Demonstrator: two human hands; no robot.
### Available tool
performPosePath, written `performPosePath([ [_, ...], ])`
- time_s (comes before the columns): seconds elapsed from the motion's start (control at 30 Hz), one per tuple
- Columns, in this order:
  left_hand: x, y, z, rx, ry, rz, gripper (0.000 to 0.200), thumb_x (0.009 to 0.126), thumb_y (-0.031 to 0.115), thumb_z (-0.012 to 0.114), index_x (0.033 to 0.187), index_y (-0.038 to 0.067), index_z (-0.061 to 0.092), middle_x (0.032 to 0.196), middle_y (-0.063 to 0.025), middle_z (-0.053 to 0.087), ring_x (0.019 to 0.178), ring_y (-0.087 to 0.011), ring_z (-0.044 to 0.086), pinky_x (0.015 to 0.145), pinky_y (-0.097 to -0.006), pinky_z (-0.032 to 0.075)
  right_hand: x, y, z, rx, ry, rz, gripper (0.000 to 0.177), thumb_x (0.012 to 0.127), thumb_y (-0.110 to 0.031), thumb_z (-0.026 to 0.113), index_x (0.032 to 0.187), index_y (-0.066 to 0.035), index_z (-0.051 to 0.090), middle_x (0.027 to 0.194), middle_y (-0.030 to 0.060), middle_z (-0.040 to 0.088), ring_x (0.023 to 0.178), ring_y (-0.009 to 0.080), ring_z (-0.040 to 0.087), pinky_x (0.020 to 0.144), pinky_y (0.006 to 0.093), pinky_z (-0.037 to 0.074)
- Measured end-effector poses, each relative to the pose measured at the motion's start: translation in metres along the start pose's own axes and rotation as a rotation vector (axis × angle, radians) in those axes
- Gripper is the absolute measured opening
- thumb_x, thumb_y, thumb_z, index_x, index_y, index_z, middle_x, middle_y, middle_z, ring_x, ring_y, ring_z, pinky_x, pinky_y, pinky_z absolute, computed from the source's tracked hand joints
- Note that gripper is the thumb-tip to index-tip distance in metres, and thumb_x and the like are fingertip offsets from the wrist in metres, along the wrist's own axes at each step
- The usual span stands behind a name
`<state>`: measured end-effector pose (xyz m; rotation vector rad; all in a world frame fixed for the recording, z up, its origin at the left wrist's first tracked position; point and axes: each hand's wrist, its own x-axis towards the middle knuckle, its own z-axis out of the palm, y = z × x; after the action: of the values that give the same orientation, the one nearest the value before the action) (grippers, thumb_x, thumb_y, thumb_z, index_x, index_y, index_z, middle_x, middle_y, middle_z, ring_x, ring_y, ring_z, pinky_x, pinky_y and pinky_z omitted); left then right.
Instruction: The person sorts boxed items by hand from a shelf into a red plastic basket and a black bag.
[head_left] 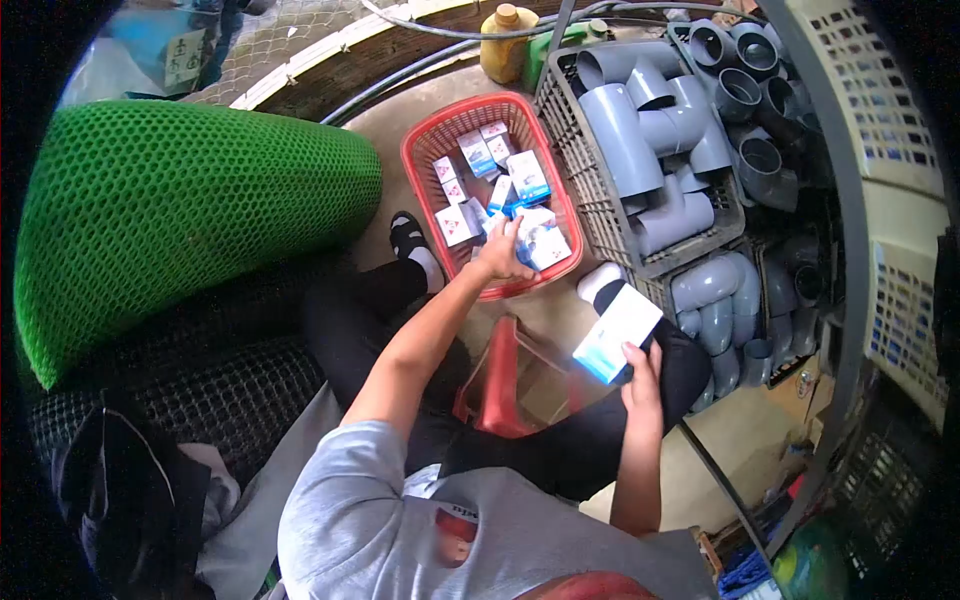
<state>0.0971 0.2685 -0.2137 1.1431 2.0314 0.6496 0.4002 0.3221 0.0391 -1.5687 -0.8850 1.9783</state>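
My right hand (645, 383) is closed around the lower end of a white and blue cardboard box (621, 328), held over my right knee. The left hand (505, 252) reaches into the near side of a red plastic basket (421, 192), fingers spread over small boxes. Closest to those fingers is a white and blue box (546, 248) at the near right corner. Another white and blue box (528, 177) stands at the basket's right side. A smaller white box with a red mark (455, 225) lies at the left.
Grey pipe fittings (622, 140) fill a crate (592, 215) right of the basket, with more fittings (718, 300) beside it. A green mesh roll (210, 200) lies left. Behind stands a yellow jug (506, 48). A red plastic piece (505, 385) sits between my legs.
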Motion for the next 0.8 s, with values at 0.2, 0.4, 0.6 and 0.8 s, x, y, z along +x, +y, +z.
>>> performPosePath([
  [0.2, 0.041, -0.011, 0.005, 0.072, -0.343, -0.051, 0.118, 0.045, 0.057, 0.096, 0.148, 0.021, 0.050, 0.137, -0.0289, 0.046, 0.131, -0.0472, 0.046, 0.114, -0.0523, 0.040, 0.020, -0.002, -0.048, -0.190, -0.053, -0.106, 0.063, 0.085, -0.024, 0.064, 0.138, 0.007, 0.050, 0.129, 0.0298, 0.066, 0.116, 0.0344, 0.068, 0.105, 0.0414, 0.051],
  [0.4, 0.027, -0.010, 0.000, 0.018, -0.232, 0.025, 0.104, 0.047, 0.054, 0.094, 0.139, 0.022, 0.057, 0.129, -0.0302, 0.049, 0.125, -0.0482, 0.049, 0.106, -0.0525, 0.045, 0.042, -0.003, -0.034, -0.112, -0.135, -0.135, 0.068, 0.086, -0.030, 0.063, 0.141, 0.008, 0.048, 0.130, 0.0320, 0.064, 0.118, 0.0356, 0.066, 0.104, 0.0427, 0.052],
  [0.6, 0.014, -0.023, -0.018, -0.607, -0.463, -0.523, 0.087, 0.066, 0.054, 0.089, 0.138, 0.015, 0.059, 0.117, -0.0165, 0.067, 0.102, -0.0298, 0.066, 0.085, -0.0406, 0.056, 0.036, -0.002, -0.030, -0.108, -0.200, -0.165, 0.069, 0.088, -0.032, 0.062, 0.143, 0.008, 0.046, 0.133, 0.0326, 0.062, 0.119, 0.0364, 0.065, 0.104, 0.0434, 0.051],
  [0.8, -0.013, -0.050, -0.015, -0.977, -0.107, -0.605, 0.041, 0.083, 0.029, 0.080, 0.118, 0.010, 0.070, 0.104, -0.0081, 0.071, 0.088, -0.0162, 0.067, 0.076, -0.0312, 0.055, 0.032, -0.017, -0.013, -0.063, -0.215, -0.160, 0.074, 0.089, -0.035, 0.063, 0.146, 0.008, 0.043, 0.134, 0.0321, 0.062, 0.121, 0.0362, 0.064, 0.105, 0.0436, 0.051],
])
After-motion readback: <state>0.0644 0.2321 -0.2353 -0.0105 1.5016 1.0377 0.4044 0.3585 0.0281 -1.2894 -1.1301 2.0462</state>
